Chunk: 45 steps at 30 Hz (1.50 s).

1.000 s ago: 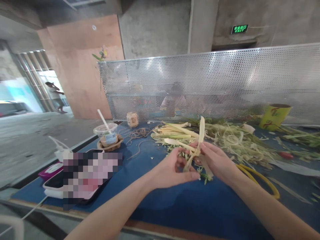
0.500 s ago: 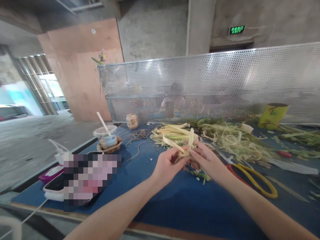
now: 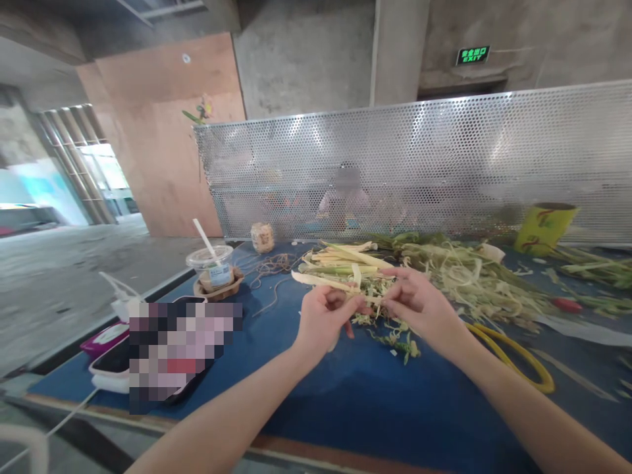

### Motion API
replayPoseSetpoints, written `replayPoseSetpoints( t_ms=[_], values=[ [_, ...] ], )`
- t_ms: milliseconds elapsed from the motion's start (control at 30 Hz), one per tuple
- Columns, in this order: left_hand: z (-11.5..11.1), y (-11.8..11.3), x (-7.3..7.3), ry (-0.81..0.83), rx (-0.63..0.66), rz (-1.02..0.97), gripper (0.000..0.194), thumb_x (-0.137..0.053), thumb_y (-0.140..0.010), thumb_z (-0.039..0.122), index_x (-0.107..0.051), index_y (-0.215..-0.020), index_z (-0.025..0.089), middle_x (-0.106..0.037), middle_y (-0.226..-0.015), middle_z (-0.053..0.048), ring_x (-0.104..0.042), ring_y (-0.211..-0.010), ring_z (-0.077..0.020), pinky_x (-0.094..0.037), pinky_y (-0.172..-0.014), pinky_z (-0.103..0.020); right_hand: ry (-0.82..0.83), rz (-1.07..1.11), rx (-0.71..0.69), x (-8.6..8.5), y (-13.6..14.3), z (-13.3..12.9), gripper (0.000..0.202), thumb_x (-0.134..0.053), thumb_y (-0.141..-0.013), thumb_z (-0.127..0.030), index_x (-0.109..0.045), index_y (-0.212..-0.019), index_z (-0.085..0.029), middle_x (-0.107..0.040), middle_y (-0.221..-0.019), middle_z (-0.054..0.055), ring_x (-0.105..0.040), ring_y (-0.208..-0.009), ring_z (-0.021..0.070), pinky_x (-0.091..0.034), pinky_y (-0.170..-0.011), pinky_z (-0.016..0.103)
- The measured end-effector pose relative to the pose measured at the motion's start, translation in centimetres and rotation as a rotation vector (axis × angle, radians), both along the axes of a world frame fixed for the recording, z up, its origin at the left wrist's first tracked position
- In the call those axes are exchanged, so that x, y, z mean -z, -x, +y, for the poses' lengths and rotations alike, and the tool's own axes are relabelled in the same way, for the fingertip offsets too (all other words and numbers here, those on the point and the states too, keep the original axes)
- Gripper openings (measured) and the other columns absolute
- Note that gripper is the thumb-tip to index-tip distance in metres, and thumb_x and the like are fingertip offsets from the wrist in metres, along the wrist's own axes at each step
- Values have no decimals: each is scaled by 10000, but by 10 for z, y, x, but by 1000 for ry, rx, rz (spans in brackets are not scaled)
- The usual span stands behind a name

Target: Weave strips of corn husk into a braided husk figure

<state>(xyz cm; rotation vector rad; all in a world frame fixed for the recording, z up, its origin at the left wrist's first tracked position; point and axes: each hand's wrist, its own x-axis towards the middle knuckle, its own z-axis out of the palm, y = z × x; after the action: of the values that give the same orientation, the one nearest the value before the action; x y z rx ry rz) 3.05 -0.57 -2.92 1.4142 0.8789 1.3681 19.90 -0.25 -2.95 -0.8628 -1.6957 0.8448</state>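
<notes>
My left hand (image 3: 322, 322) is closed around pale yellow plant strips (image 3: 318, 281) above the blue table (image 3: 365, 408). One long strip sticks out to the left and a short end points up. The thumb and fingers of my right hand (image 3: 425, 308) pinch the end of a strip that runs across from my left hand. Small plant scraps (image 3: 402, 342) lie beneath and between the hands. Behind them is a bundle of yellowish stalks (image 3: 340, 253). Beside my right forearm, the yellow handle of a cutting tool (image 3: 536, 365) shows in part; my arm hides the rest.
A tangled heap of green leaves and fibres (image 3: 461, 270) spreads to the right, near a yellow can (image 3: 546, 229). At the left are a lidded cup (image 3: 210, 266), twine (image 3: 274, 264), a twine ball (image 3: 262, 237) and a phone (image 3: 116, 362). A perforated metal screen (image 3: 296, 178) stands behind.
My hands have moved apart, my right hand drawing a strip end to the right. The strips in my left hand have swung lower to the left. The view has shifted slightly.
</notes>
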Motion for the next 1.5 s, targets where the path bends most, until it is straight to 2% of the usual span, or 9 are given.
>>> replayPoseSetpoints(
  t_ms=[133, 267, 400, 633, 800, 933, 1100, 1333, 1500],
  values=[
    [2, 3, -3, -30, -11, -60, 213, -647, -679, 289, -569, -751, 104, -651, -599, -50, -642, -555, -181, -407, -294, -179, 26, -50, -19, -5, -10, 1, 312, -578, -741, -278, -457, -1019, -205, -512, -618, -37, -531, -561, 120, -439, -568, 262],
    [2, 3, -3, -26, 42, -85, 248, -648, -679, 299, -531, -799, 117, -641, -596, -31, -644, -575, -183, -412, -295, -177, 194, -96, -126, 0, -11, 5, 303, -540, -767, -399, -548, -986, -190, -614, -704, 20, -585, -686, 156, -439, -635, 276],
    [-2, -2, 0, -18, 160, -35, 265, -636, -689, 315, -500, -818, 128, -642, -585, -24, -635, -546, -170, -436, -328, -190, 269, -36, -46, 8, -4, 10, 411, -463, -771, -529, -617, -848, -156, -607, -670, 28, -552, -613, 138, -417, -562, 260],
    [-4, -10, 11, 67, 244, 16, 285, -628, -691, 329, -449, -826, 154, -601, -618, -6, -642, -624, -180, -456, -349, -187, 117, 157, 80, 11, 4, 9, 223, -631, -687, -376, -571, -719, -163, -560, -608, -15, -495, -545, 95, -400, -530, 225],
    [-2, -10, 13, 62, 276, 59, 286, -607, -705, 378, -443, -798, 163, -511, -514, 51, -528, -416, -86, -376, -294, -143, 8, 84, 11, 8, 5, 1, 191, -615, -702, -339, -533, -636, -179, -545, -615, -8, -517, -577, 123, -421, -550, 250],
    [-2, -8, 12, 50, 285, 132, 244, -570, -740, 369, -448, -773, 160, -531, -518, 51, -403, -314, -24, -339, -310, -139, 7, 156, 118, 6, 4, -1, 211, -634, -685, -336, -515, -617, -175, -526, -597, -17, -491, -558, 109, -400, -541, 237],
    [-5, -7, 8, 21, 288, 129, 227, -569, -741, 354, -455, -731, 158, -555, -515, 35, -403, -320, -28, -334, -328, -143, -31, 296, 186, 6, 2, 2, 225, -648, -675, -351, -516, -621, -177, -505, -581, -28, -440, -512, 86, -355, -485, 214],
    [-4, -6, 7, 114, 269, -19, 319, -452, -782, 474, -477, -794, 156, -591, -568, 7, -521, -381, -88, -438, -378, -201, 119, 67, -72, 8, 6, 1, 344, -609, -702, -411, -519, -936, -174, -539, -632, -17, -500, -546, 113, -416, -523, 243],
    [-7, -7, 6, 53, 253, 40, 263, -455, -799, 434, -374, -897, 204, -570, -508, 51, -529, -346, -109, -375, -306, -171, 156, -87, -163, 13, 15, -3, 340, -542, -766, -402, -512, -1008, -165, -504, -578, -33, -492, -504, 111, -421, -524, 254]
  ],
)
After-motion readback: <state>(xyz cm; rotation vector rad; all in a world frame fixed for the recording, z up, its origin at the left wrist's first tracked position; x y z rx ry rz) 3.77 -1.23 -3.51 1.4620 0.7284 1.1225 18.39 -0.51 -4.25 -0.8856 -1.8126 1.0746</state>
